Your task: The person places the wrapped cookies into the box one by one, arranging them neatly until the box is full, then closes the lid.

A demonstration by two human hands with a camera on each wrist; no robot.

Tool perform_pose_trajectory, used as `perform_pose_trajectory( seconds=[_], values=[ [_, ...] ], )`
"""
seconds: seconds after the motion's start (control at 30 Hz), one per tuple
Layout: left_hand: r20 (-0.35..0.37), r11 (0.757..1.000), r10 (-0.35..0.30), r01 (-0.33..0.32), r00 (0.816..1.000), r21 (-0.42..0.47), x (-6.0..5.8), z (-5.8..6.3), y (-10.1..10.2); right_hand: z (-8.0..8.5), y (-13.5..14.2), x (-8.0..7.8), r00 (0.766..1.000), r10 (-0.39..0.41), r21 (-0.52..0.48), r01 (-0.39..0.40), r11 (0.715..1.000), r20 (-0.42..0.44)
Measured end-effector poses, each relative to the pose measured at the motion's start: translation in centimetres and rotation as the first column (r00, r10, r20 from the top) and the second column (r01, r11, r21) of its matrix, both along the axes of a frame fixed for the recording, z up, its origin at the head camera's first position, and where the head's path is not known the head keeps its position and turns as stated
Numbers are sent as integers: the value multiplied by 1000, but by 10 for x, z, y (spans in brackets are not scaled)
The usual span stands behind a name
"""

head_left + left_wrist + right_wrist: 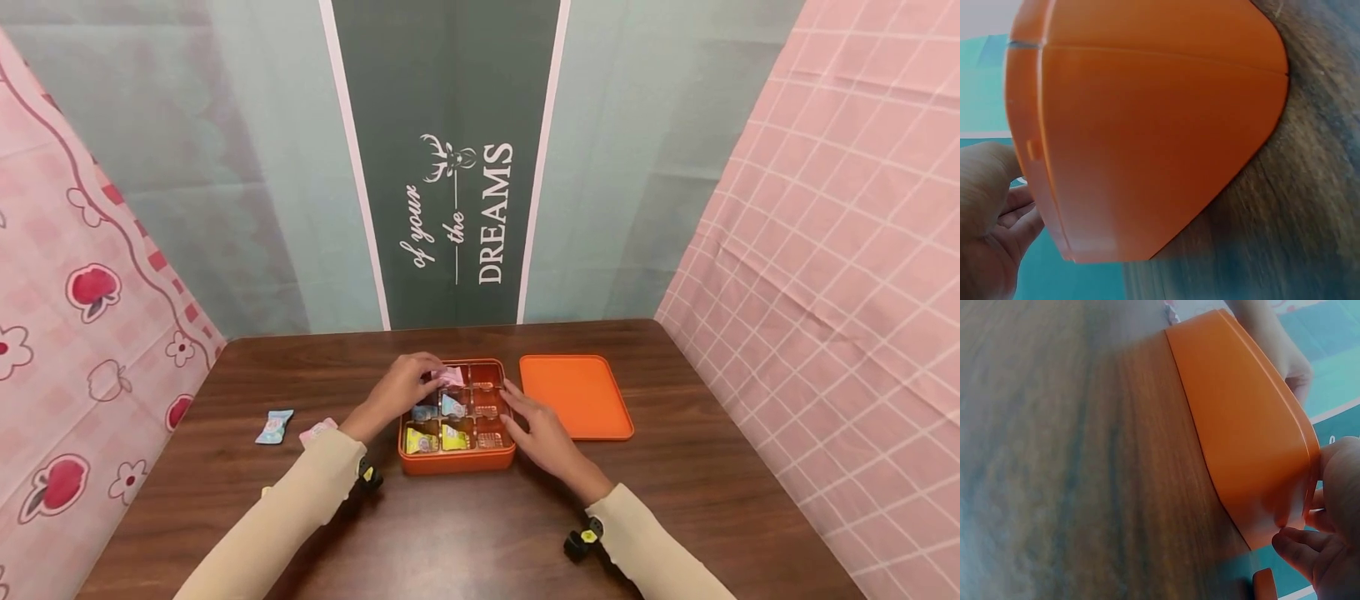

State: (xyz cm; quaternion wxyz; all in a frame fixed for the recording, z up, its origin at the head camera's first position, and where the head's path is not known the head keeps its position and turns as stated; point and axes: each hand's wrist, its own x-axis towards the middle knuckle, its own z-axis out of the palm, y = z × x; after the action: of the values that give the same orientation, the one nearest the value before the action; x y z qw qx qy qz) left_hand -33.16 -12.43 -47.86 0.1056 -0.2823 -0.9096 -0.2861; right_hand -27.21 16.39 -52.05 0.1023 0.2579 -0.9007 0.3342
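Note:
An orange box [459, 461] stands on the table, with a clear divided insert inside. Yellow-wrapped candies [454, 437] sit in two near compartments, and blue-wrapped candies [452, 406] in two of the middle row. At the far left of the box, my left hand [397, 392] pinches the left end of a pink-wrapped candy [450, 377] with thumb and fingers. My right hand [546, 433] rests against the right side of the box, its fingers fairly straight at the rim. In the right wrist view, those fingertips [1294, 544] touch the box's outer wall [1241, 437].
An orange lid [576, 396] lies flat on the table right of the box. Left of it lie a blue candy [274, 427] and a pink candy [318, 430]; a yellow candy [266, 492] shows partly behind the left sleeve. Fabric hangs along the back and both sides.

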Motion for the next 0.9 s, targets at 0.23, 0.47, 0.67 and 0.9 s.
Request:
perform_pose_trajectory(
  seconds=[0.23, 0.47, 0.67, 0.9],
  values=[
    [-16, 1000, -29, 29, 999, 4, -1, -2, 5, 1, -1, 2, 1000, 6, -7, -6, 1000, -11],
    [-13, 998, -59, 59, 998, 4, -1, -2, 8, 0, 0, 0, 1000, 10, 0, -10, 1000, -16],
    [15, 997, -72, 72, 997, 8, -1, -4, 9, 0, 0, -1, 1000, 11, 7, -11, 1000, -5],
    [75, 996, -85, 87, 994, -27, 0, -5, 12, -1, 0, -2, 1000, 7, 8, -7, 1000, 5]
  ],
)
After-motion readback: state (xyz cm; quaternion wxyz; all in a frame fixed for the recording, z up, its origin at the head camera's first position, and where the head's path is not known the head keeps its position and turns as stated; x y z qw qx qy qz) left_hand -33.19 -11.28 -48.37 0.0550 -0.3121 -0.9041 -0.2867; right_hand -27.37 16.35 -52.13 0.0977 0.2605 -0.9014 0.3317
